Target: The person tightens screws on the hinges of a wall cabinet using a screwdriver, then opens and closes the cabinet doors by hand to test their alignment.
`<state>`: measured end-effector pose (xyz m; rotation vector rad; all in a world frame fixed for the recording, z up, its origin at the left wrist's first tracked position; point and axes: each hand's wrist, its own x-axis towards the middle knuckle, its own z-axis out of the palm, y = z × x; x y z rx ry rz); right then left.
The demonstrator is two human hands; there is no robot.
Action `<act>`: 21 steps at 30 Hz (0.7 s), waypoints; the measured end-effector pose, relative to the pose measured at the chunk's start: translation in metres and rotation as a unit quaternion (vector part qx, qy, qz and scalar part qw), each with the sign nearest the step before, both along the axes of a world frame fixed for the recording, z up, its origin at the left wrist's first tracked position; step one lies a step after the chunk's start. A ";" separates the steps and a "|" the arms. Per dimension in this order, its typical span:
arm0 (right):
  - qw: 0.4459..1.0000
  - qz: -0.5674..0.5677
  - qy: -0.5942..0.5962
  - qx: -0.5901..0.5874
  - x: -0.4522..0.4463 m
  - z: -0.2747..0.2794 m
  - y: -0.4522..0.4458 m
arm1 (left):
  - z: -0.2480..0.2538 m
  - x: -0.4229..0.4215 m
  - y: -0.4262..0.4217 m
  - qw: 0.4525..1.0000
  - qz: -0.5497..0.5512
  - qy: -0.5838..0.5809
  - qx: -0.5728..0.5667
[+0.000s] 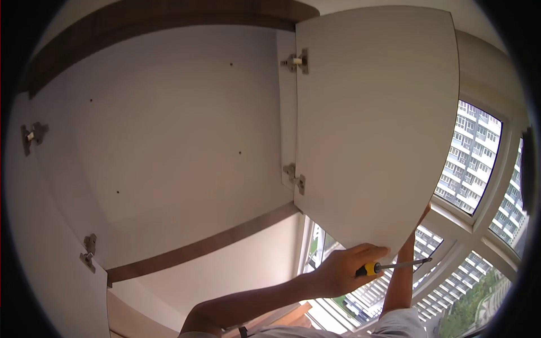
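A person's left hand [341, 270] grips a screwdriver with a yellow-and-black handle and a slim metal shaft [403, 263], its fingers clamped around the handle while one finger stretches up against the lower edge of a flat, pale cabinet door panel [375, 124]. The left forearm [253, 299] slants up to the right from the near side, bent at the elbow. The screwdriver lies in the near right part of the scene, its shaft pointing right and its dark tip crossing in front of the right forearm [399, 284], which rises steeply behind the panel. The right hand [426, 213] is almost wholly hidden there, so I cannot tell how its fingers stand. The door hangs open on two metal hinges [297, 61] [295, 179], to the right of a pale cabinet interior [174, 129] edged with dark brown trim [203, 246]. Far right, window panes [472, 155] show white high-rise buildings.
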<state>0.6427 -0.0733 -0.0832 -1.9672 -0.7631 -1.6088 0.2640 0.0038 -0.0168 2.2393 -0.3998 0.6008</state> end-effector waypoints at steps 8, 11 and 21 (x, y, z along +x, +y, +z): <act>0.999 0.030 0.011 -0.031 -0.023 -0.016 -0.019 | -0.035 -0.042 0.024 0.994 0.070 -0.039 -0.081; 0.996 0.080 0.035 -0.029 -0.031 -0.021 -0.029 | -0.060 -0.084 0.045 0.976 0.148 -0.022 -0.157; 0.726 0.563 0.349 0.184 -0.112 -0.012 -0.096 | -0.134 -0.220 0.063 0.804 0.443 -0.123 -0.377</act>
